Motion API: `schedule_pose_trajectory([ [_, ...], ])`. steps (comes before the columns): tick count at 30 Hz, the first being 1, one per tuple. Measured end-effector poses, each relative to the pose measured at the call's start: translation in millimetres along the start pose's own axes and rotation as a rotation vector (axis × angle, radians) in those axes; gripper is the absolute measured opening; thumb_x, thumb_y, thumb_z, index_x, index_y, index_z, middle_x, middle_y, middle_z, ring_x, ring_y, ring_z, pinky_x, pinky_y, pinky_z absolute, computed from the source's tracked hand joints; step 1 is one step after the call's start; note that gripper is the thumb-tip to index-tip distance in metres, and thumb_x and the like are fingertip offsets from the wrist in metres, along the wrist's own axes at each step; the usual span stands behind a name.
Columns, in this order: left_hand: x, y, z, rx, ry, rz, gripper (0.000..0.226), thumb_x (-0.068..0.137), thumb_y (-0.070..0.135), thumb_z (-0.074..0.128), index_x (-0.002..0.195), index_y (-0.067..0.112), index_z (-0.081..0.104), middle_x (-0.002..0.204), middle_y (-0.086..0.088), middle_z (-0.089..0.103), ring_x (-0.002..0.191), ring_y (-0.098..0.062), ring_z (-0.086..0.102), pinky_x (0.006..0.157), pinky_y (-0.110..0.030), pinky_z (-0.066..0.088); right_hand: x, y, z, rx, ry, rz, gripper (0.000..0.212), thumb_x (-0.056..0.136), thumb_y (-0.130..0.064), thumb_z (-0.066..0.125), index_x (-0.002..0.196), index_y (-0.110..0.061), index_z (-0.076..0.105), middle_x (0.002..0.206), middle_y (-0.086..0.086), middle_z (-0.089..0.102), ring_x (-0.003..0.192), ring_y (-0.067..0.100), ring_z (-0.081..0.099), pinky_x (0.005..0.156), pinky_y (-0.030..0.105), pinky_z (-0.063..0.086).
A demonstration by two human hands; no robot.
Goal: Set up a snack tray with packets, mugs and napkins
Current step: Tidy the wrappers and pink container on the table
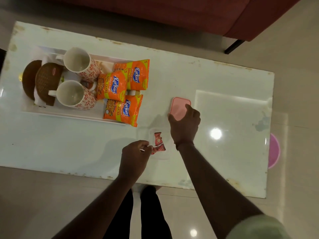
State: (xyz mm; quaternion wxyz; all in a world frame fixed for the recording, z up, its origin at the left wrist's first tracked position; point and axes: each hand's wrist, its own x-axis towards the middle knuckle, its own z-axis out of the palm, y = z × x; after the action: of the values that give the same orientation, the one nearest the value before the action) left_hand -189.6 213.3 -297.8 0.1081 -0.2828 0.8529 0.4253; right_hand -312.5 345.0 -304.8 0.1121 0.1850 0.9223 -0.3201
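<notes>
Two hands work over the desk (69, 144): the left hand (133, 157), fingers curled, pinches a red sachet (158, 149) near the front edge; the right hand (184, 125), arm outstretched, clasps a pink box (178, 105). Packets (112, 86) and mugs (76, 61) sit in the tray (69, 114).

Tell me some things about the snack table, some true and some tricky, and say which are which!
1. Two mugs stand on the tray. True.
2. The packets are blue. False: they are orange.
3. The right hand is on the pink box. True.
4. The left hand holds nothing. False: it pinches a red wrapper.
</notes>
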Motion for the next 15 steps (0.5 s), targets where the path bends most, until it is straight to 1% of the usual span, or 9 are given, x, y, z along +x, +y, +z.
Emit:
schedule_pose_trajectory([
  [1, 1, 0, 0, 0.0, 0.001, -0.003, 0.03, 0.084, 0.037, 0.07, 0.102, 0.013, 0.076, 0.089, 0.001, 0.078, 0.073, -0.006, 0.07, 0.071, -0.017, 0.054, 8, -3, 4, -0.053, -0.012, 0.013, 0.083, 0.073, -0.047, 0.077, 0.142, -0.018, 0.042, 0.138, 0.008, 0.044, 0.126, 0.03, 0.043, 0.097, 0.046, 0.044],
  [3, 4, 0, 0, 0.001, 0.0, -0.01, 0.03, 0.084, 0.037, 0.071, 0.102, 0.013, 0.076, 0.089, 0.001, 0.078, 0.074, -0.007, 0.07, 0.074, -0.022, 0.057, 20, -9, 11, -0.114, -0.02, 0.04, 0.09, 0.065, -0.054, 0.08, 0.138, -0.021, 0.04, 0.138, 0.006, 0.041, 0.126, 0.029, 0.04, 0.093, 0.048, 0.044],
  [5, 6, 1, 0, -0.002, 0.002, -0.014, 0.029, 0.084, 0.035, 0.071, 0.102, 0.013, 0.076, 0.089, 0.0, 0.078, 0.075, -0.007, 0.07, 0.075, -0.024, 0.057, 29, -15, 15, -0.13, -0.037, 0.09, 0.09, 0.061, -0.053, 0.082, 0.135, -0.021, 0.04, 0.134, 0.006, 0.039, 0.124, 0.029, 0.039, 0.091, 0.048, 0.045],
  [8, 9, 2, -2, 0.005, -0.005, -0.019, 0.027, 0.085, 0.034, 0.07, 0.102, 0.013, 0.076, 0.091, 0.001, 0.077, 0.075, -0.005, 0.068, 0.073, -0.016, 0.052, 36, -17, 14, -0.149, -0.044, 0.148, 0.075, 0.064, -0.042, 0.081, 0.126, -0.016, 0.047, 0.128, 0.007, 0.041, 0.119, 0.031, 0.042, 0.088, 0.046, 0.051],
  [10, 11, 2, -2, 0.007, -0.022, -0.031, 0.028, 0.085, 0.034, 0.069, 0.103, 0.013, 0.076, 0.092, 0.001, 0.077, 0.075, -0.006, 0.07, 0.075, -0.021, 0.057, 37, -15, 11, -0.149, -0.058, 0.145, 0.065, 0.066, -0.036, 0.078, 0.121, -0.014, 0.052, 0.124, 0.007, 0.043, 0.115, 0.031, 0.045, 0.084, 0.041, 0.051],
  [12, 13, 1, -2, -0.002, -0.036, -0.049, 0.028, 0.085, 0.034, 0.068, 0.102, 0.014, 0.076, 0.091, 0.002, 0.077, 0.074, -0.007, 0.071, 0.078, -0.028, 0.059, 35, -15, 7, -0.094, -0.06, 0.124, 0.056, 0.068, -0.036, 0.074, 0.117, -0.015, 0.056, 0.12, 0.006, 0.05, 0.11, 0.029, 0.05, 0.08, 0.035, 0.047],
  [15, 14, -2, -1, -0.002, -0.042, -0.055, 0.027, 0.084, 0.034, 0.068, 0.101, 0.013, 0.075, 0.088, 0.001, 0.077, 0.074, -0.007, 0.071, 0.078, -0.028, 0.058, 25, -14, -5, 0.068, 0.009, 0.14, 0.04, 0.073, -0.037, 0.064, 0.109, -0.019, 0.062, 0.108, -0.001, 0.065, 0.098, 0.023, 0.062, 0.077, 0.028, 0.042],
])
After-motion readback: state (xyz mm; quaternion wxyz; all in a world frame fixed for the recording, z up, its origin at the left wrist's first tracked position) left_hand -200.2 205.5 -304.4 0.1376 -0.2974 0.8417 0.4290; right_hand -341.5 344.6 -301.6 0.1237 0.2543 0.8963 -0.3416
